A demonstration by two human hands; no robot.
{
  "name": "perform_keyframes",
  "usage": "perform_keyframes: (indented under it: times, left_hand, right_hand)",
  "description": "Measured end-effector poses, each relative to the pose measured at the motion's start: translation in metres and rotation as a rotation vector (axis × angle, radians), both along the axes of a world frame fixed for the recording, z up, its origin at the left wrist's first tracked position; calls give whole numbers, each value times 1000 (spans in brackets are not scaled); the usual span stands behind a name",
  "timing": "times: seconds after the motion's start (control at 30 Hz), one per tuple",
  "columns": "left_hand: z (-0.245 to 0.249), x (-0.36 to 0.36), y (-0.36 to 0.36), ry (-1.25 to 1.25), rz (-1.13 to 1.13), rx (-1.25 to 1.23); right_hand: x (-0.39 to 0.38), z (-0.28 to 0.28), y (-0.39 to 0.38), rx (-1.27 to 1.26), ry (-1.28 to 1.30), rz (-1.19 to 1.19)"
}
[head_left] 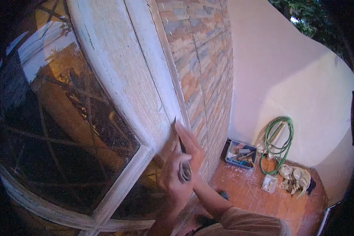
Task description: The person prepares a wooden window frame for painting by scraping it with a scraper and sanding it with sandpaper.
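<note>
A window frame (126, 74) with worn, patchy whitish paint runs down the left, beside dark glass panes. My left hand (172, 177) is closed round a thin greyish sheet (185, 172) that looks like sandpaper, its near end curled into a roll. Just above and to the right, my right hand (192, 145) has its fingers stretched along the frame's outer edge and presses the sheet's far part there. A pointed corner of the sheet sticks out at the fingertips. Much of the sheet is hidden by both hands.
A stone-patterned wall (202, 59) adjoins the frame. On the tiled floor (244, 188) at right are a tray of tools (242, 154), a coiled green hose (279, 135), a small white container (269, 183) and a crumpled cloth (295, 179). Pale debris dots the tiles.
</note>
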State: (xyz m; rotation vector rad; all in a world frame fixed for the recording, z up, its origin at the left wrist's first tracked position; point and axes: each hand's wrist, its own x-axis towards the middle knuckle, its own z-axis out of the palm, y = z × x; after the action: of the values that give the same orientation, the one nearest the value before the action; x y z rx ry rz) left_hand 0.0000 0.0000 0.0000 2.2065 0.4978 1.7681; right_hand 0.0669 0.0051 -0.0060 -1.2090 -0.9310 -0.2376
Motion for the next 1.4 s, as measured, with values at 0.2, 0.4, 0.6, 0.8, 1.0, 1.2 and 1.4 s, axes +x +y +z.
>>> perform_keyframes:
  times: [0.2,0.4,0.6,0.8,1.0,1.2,1.4]
  left_hand:
    - [6,0,-8,85,-46,-3]
    - [8,5,-8,60,-44,-73]
    - [10,6,-2,50,-108,-206]
    - [19,6,-5,52,-66,-133]
    - [15,3,-10,53,-23,-80]
    - [5,4,-11,34,-64,-170]
    - [7,-7,-4,38,-39,-187]
  right_hand:
    - [4,-3,-6,11,-18,-12]
    - [11,2,-8,30,0,17]
    - [4,7,0,-40,5,-119]
    - [5,9,2,21,12,-88]
    - [5,11,-12,-29,40,16]
    - [5,10,-17,-18,14,22]
    - [-6,9,1,-62,-32,-77]
